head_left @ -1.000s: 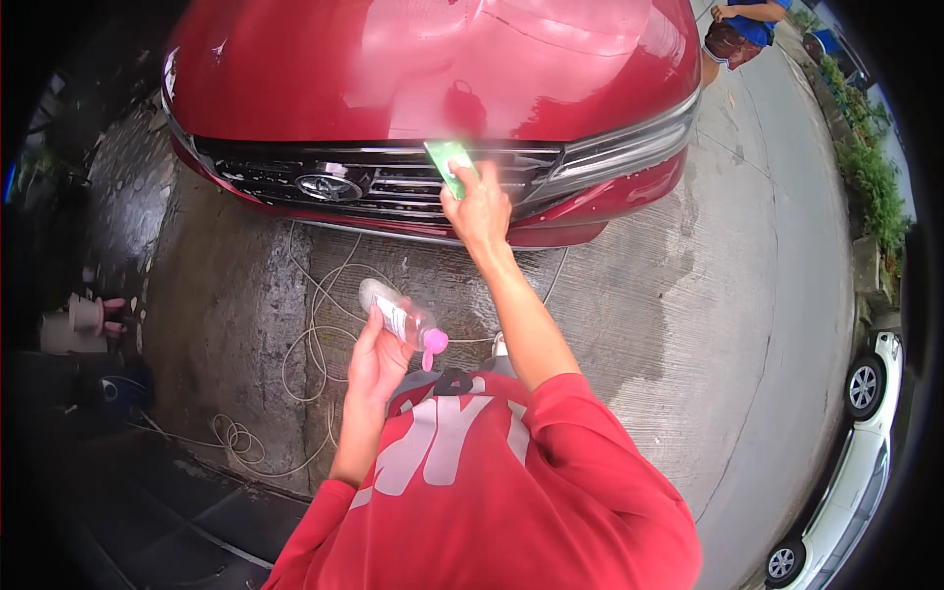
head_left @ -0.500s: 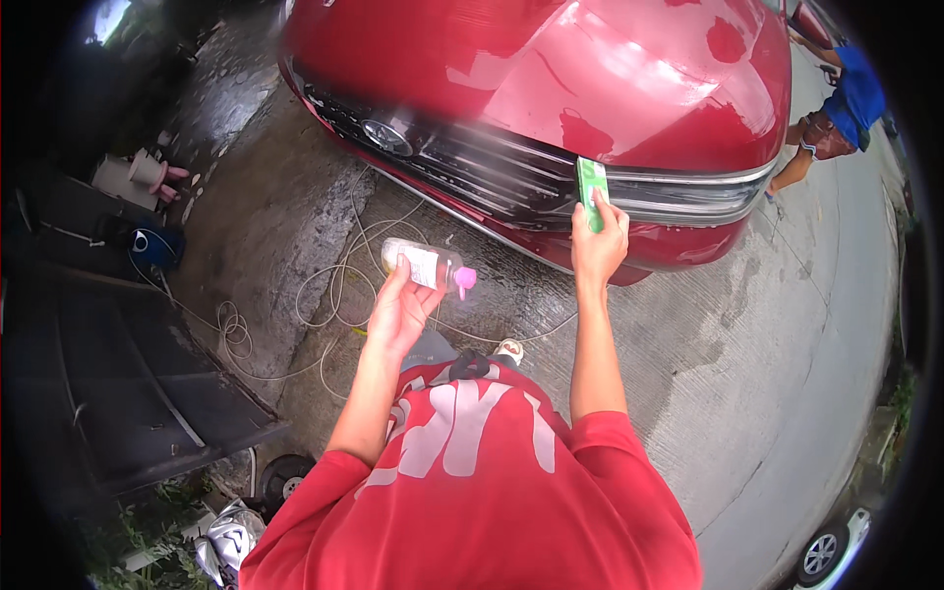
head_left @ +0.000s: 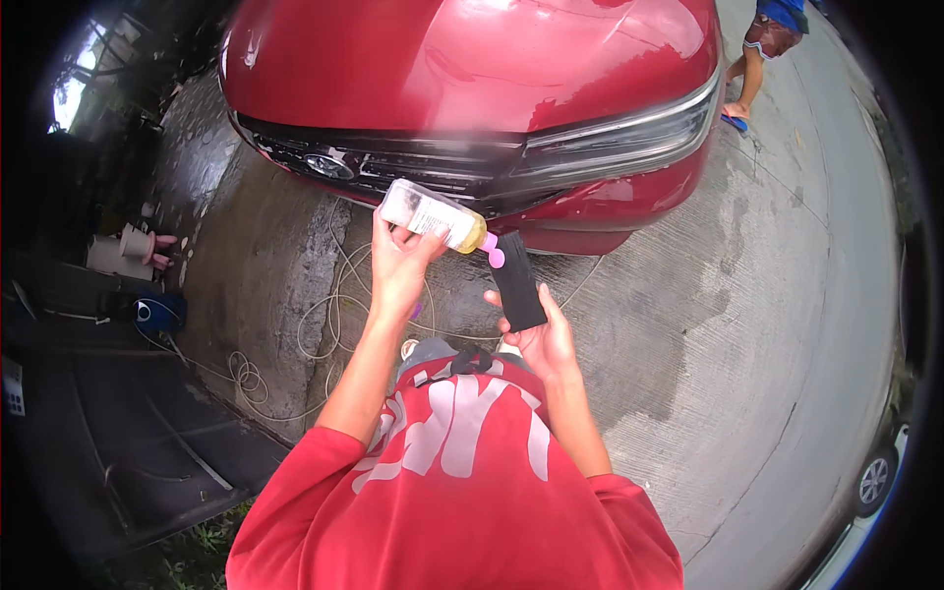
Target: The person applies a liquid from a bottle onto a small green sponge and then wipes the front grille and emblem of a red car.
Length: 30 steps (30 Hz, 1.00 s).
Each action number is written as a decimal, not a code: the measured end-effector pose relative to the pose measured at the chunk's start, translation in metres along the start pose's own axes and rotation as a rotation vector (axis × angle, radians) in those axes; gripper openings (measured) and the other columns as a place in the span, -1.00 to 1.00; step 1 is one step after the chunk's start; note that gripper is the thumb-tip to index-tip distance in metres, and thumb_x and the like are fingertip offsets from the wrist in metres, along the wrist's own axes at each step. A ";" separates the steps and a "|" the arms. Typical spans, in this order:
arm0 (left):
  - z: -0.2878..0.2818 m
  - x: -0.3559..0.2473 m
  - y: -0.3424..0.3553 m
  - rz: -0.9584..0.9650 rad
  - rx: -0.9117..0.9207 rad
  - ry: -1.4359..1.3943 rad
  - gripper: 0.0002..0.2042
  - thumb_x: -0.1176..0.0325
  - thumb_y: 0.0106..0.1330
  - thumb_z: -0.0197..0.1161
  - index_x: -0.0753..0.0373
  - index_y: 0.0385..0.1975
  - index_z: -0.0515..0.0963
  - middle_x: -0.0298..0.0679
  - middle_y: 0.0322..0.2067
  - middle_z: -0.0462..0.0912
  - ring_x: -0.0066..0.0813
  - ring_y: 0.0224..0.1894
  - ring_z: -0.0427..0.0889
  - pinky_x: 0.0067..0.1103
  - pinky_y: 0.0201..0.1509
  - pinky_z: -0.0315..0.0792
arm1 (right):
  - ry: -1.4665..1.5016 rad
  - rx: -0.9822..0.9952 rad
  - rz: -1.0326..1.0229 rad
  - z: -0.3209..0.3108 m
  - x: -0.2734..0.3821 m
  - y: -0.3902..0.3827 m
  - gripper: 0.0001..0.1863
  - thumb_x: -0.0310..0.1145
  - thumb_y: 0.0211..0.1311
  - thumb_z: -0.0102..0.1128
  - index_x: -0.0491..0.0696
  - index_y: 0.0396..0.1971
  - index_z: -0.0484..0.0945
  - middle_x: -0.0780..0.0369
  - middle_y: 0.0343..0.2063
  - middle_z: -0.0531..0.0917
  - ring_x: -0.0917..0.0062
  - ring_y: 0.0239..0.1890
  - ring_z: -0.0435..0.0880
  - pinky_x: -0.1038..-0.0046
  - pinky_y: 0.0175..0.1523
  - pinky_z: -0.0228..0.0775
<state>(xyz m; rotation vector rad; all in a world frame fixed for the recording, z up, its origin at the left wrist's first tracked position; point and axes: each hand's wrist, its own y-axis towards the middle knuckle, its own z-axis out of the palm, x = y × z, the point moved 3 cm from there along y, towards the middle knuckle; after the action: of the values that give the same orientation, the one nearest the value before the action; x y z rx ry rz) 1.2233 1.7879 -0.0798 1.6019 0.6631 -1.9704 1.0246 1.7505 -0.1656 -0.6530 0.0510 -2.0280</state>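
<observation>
My left hand (head_left: 398, 258) grips a clear squeeze bottle (head_left: 423, 211) with a white label and some yellowish liquid. The bottle tilts, its open pink flip cap (head_left: 495, 253) down at the upper end of a black applicator pad (head_left: 518, 290). My right hand (head_left: 541, 339) holds that pad, dark face up, below the car's front. The red car (head_left: 492, 59) stands ahead, with its black grille (head_left: 403, 162) and long headlamp (head_left: 619, 128) just beyond both hands.
A person in blue (head_left: 772, 44) stands at the car's right. Coiled hoses (head_left: 251, 383) lie on the concrete (head_left: 688, 344). A blue machine (head_left: 157, 313), white bucket (head_left: 133, 246) and dark sheet (head_left: 147, 433) are at left. A white car (head_left: 870, 487) is at lower right.
My right hand has come down from the grille, the pad's green face no longer showing, only black. My left hand has raised the bottle and tipped its cap toward the pad.
</observation>
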 end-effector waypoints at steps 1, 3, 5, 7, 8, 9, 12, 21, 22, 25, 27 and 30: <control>0.006 0.001 0.003 -0.010 0.008 0.043 -0.39 0.59 0.24 0.29 0.19 0.23 0.13 -0.09 0.08 0.54 -0.28 0.08 0.61 -0.38 0.10 0.55 | -0.002 0.017 -0.032 -0.003 0.004 -0.001 -0.41 0.04 0.55 -0.38 -0.12 0.18 0.40 0.06 -0.01 0.65 0.59 -0.41 0.60 0.59 -0.37 0.49; 0.011 0.002 0.000 0.024 0.049 0.115 -0.40 0.62 0.23 0.27 0.19 0.22 0.15 -0.06 0.11 0.52 -0.28 0.07 0.61 -0.40 0.09 0.56 | -0.001 0.001 -0.045 -0.008 0.003 -0.008 -0.42 0.04 0.55 -0.36 -0.12 0.19 0.39 0.09 -0.01 0.65 0.59 -0.38 0.61 0.59 -0.37 0.49; 0.011 0.002 0.000 0.071 0.066 0.130 -0.40 0.63 0.22 0.26 0.18 0.22 0.16 -0.05 0.10 0.52 -0.29 0.08 0.60 -0.42 0.06 0.58 | 0.005 0.007 -0.060 -0.010 0.002 -0.005 -0.43 0.03 0.55 -0.35 -0.11 0.20 0.39 0.10 0.00 0.65 0.58 -0.37 0.61 0.59 -0.37 0.48; 0.005 -0.002 0.000 0.095 0.036 0.163 -0.36 0.70 0.16 0.26 0.21 0.23 0.15 -0.03 0.07 0.51 -0.27 0.10 0.58 -0.44 0.10 0.56 | -0.003 0.034 -0.045 -0.009 -0.002 0.000 -0.43 0.02 0.55 -0.36 -0.10 0.25 0.34 0.08 0.02 0.64 0.56 -0.37 0.61 0.58 -0.37 0.49; 0.011 -0.009 -0.003 0.067 0.039 0.130 -0.35 0.71 0.16 0.27 0.23 0.23 0.15 -0.01 0.09 0.49 -0.25 0.13 0.57 -0.43 0.14 0.54 | -0.002 0.054 -0.036 -0.010 -0.004 0.003 -0.42 0.02 0.55 -0.37 -0.09 0.29 0.30 0.05 0.03 0.62 0.55 -0.37 0.60 0.57 -0.36 0.49; 0.014 -0.011 -0.001 0.095 0.026 0.180 -0.35 0.71 0.16 0.27 0.24 0.24 0.15 0.00 0.10 0.49 -0.23 0.15 0.56 -0.43 0.16 0.54 | -0.004 0.077 -0.046 -0.011 -0.006 0.005 -0.42 0.02 0.56 -0.38 -0.09 0.30 0.28 0.07 0.05 0.62 0.55 -0.36 0.60 0.58 -0.36 0.50; 0.017 -0.015 0.003 0.207 0.024 0.310 -0.33 0.72 0.16 0.27 0.26 0.26 0.13 0.03 0.12 0.47 -0.21 0.16 0.55 -0.42 0.18 0.52 | 0.029 0.128 -0.074 -0.009 -0.005 0.011 -0.43 0.00 0.56 -0.36 -0.09 0.30 0.28 0.08 0.05 0.62 0.56 -0.35 0.61 0.58 -0.36 0.50; 0.038 -0.016 0.007 0.155 0.041 0.378 -0.33 0.70 0.18 0.27 0.27 0.28 0.12 0.02 0.09 0.47 -0.24 0.12 0.57 -0.42 0.15 0.53 | 0.145 0.156 -0.150 -0.026 -0.014 0.011 -0.45 0.01 0.55 -0.28 -0.08 0.28 0.31 0.09 0.06 0.62 0.56 -0.35 0.62 0.57 -0.33 0.47; 0.040 -0.015 0.009 0.195 0.048 0.416 -0.32 0.68 0.19 0.27 0.26 0.29 0.10 0.02 0.08 0.48 -0.24 0.11 0.57 -0.40 0.13 0.55 | 0.161 0.153 -0.155 -0.028 -0.013 0.010 -0.45 0.00 0.54 -0.27 -0.08 0.28 0.30 0.08 0.06 0.61 0.56 -0.35 0.62 0.57 -0.33 0.47; 0.052 -0.009 0.008 0.192 0.117 0.388 -0.31 0.67 0.20 0.27 0.23 0.31 0.10 -0.01 0.07 0.49 -0.26 0.07 0.59 -0.41 0.04 0.59 | 0.203 0.157 -0.193 -0.032 -0.011 0.011 -0.48 0.01 0.51 -0.17 -0.06 0.23 0.36 0.13 0.01 0.65 0.59 -0.36 0.64 0.61 -0.40 0.47; 0.052 -0.009 0.010 0.194 0.095 0.407 -0.30 0.67 0.19 0.28 0.22 0.31 0.10 -0.01 0.07 0.49 -0.27 0.05 0.59 -0.42 0.02 0.60 | 0.195 0.165 -0.198 -0.033 -0.009 0.011 -0.48 0.01 0.52 -0.17 -0.04 0.24 0.36 0.16 -0.01 0.66 0.61 -0.36 0.64 0.61 -0.39 0.48; 0.062 -0.009 0.009 0.167 0.070 0.456 -0.30 0.65 0.21 0.29 0.21 0.32 0.09 -0.05 0.05 0.50 -0.32 0.01 0.61 -0.42 -0.02 0.61 | 0.183 0.177 -0.203 -0.032 -0.005 0.014 -0.49 0.01 0.52 -0.18 -0.02 0.25 0.35 0.18 -0.01 0.66 0.62 -0.36 0.63 0.62 -0.39 0.48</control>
<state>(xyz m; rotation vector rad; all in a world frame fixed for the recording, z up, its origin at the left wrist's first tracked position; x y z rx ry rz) 1.1853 1.7416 -0.0598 2.1030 0.6064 -1.5340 1.0227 1.7398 -0.1987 -0.3722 -0.0893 -2.2536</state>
